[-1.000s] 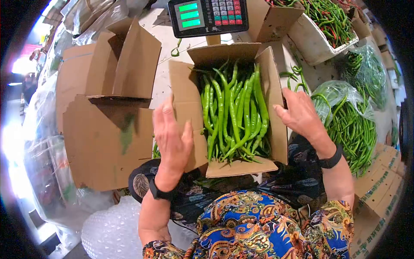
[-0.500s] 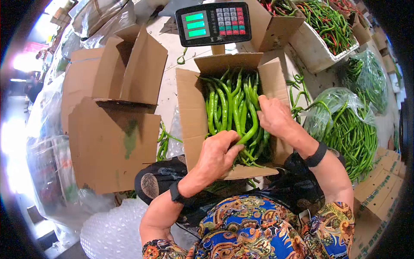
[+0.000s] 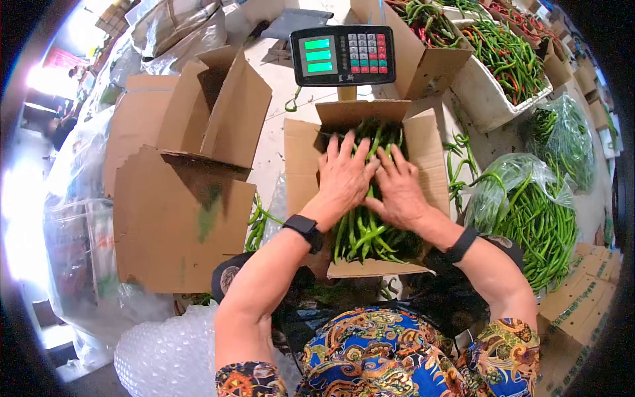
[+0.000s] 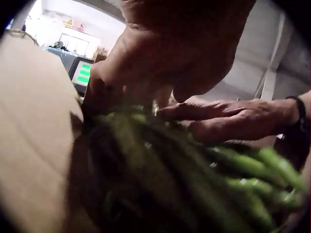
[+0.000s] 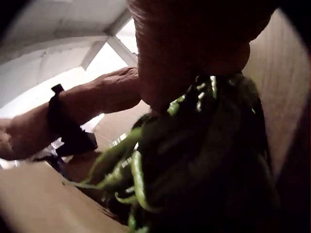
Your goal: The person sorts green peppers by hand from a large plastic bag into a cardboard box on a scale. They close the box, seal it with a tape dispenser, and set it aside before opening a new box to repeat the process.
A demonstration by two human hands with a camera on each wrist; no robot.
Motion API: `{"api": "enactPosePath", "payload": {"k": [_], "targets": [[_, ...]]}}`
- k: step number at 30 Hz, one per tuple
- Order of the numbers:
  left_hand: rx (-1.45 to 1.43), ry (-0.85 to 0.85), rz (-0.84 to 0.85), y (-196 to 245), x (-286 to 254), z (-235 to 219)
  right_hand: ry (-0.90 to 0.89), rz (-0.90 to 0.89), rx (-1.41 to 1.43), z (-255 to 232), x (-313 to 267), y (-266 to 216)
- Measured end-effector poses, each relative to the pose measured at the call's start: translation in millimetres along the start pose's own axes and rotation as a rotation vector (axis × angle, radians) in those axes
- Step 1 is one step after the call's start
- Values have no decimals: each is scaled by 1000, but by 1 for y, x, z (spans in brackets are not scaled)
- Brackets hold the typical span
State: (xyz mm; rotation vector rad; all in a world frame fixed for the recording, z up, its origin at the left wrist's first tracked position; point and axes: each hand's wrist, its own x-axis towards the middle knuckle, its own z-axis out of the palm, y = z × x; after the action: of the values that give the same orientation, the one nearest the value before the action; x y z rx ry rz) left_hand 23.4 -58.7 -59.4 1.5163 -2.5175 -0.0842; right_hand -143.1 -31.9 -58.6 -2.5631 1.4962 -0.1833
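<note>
- The left hand (image 3: 344,177) and right hand (image 3: 398,190) are bare, with no gloves or rings in view.
- A black band with a dark square face (image 3: 304,229) sits on the left wrist.
- A plain black band (image 3: 461,243) circles the right wrist.
- The short-sleeved top (image 3: 390,351) is bright blue with orange, yellow and red paisley swirls.
- A dark patterned cloth (image 3: 228,281) covers the lap.

left hand (image 4: 165,58): presses on green peppers (image 4: 194,179)
right hand (image 4: 228,119): flat beside it
box wall (image 4: 29,126): at left
</note>
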Motion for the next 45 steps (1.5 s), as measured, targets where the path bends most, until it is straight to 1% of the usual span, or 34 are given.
{"api": "enactPosePath", "payload": {"k": [1, 2, 3, 6, 7, 8, 10, 11, 12, 13, 16, 17, 18, 20, 21, 22, 24, 25, 26, 27, 28, 29, 30, 31, 32, 34, 35, 36, 38, 39, 41, 42, 44, 45], "targets": [[-67, -2, -37, -5, -4, 31, 5, 6, 7, 8, -3, 1], [-135, -8, -78, -3, -9, 52, 5, 9, 17, 14, -7, 2], [-282, 75, -227, 11, -10, 40, 4, 11, 19, 16, -11, 0], [-333, 64, -247, 12, -13, 46, 11, 1, -56, 23, -12, -4], [-357, -42, -320, 11, -9, 48, -3, 14, -41, 28, -9, -2], [-356, -41, -319, 10, -5, 49, -15, 23, -28, 33, -6, 0], [-471, -272, -438, 10, 2, 40, -29, 45, -3, 35, -8, 0], [-473, -278, -439, 11, -3, 43, -13, 32, 7, 36, -13, -2], [-460, -229, -436, 11, -4, 44, 14, 18, 12, 35, -11, -1], [-447, -185, -432, 10, -4, 47, -1, 22, 10, 34, -8, -1], [-497, -218, -479, 6, 3, 51, 20, 19, -18, 38, -3, 1], [-519, -212, -474, 7, 1, 48, 48, 16, 0, 40, -4, 2], [-489, -119, -442, 7, -1, 56, 43, 33, 21, 36, -4, 0], [-483, -76, -373, 3, -4, 57, 54, 30, 41, 33, -5, 2], [-515, -97, -402, 3, -5, 53, 58, 20, 26, 32, -4, 3], [-499, -188, -335, -3, -5, 49, 81, 17, 62, 30, -5, 4], [-402, 90, -285, 11, -17, 39, 70, -22, 85, 16, -14, 3], [-404, 102, -256, 13, -22, 38, 70, -23, 88, 11, -19, 0], [-402, 115, -227, 14, -26, 35, 2, -48, 87, 8, -26, -2], [-403, 88, -210, 11, -30, 46, -67, -72, 86, 7, -31, -5], [-402, 83, -216, 9, -33, 56, -72, -75, 91, 10, -32, -4], [-309, 73, -184, 7, -32, 65, -80, -82, 82, 12, -30, -1], [-214, 65, -141, 10, -28, 59, -82, -83, 69, 8, -27, -1], [-396, 79, -246, 16, -26, 52, -40, -85, 107, 2, -29, 0], [-393, 85, -247, 17, -27, 44, -36, -89, 104, -7, -28, 6], [-364, 216, -181, 15, -31, 27, -51, -121, 232, -25, -29, 24], [-390, 246, -178, 18, -37, 15, 34, -44, 231, -34, -34, 26], [-380, 280, -141, 24, -39, -6, 88, -13, 312, -42, -38, 30], [-564, 9, -84, 21, -48, -26, -85, 140, 331, -66, -47, 25], [-564, 7, -81, 25, -54, -28, -83, 143, 332, -60, -54, 26], [-487, -232, 61, 33, -67, -30, -332, 101, 252, -43, -71, 27], [-488, -232, 63, 35, -68, -30, -332, 103, 252, -41, -78, 23], [-509, -299, 21, 40, -71, -28, -336, 98, 135, -39, -90, 10], [-677, -269, -59, 45, -68, -36, -354, 168, 68, -44, -88, -3]]}}
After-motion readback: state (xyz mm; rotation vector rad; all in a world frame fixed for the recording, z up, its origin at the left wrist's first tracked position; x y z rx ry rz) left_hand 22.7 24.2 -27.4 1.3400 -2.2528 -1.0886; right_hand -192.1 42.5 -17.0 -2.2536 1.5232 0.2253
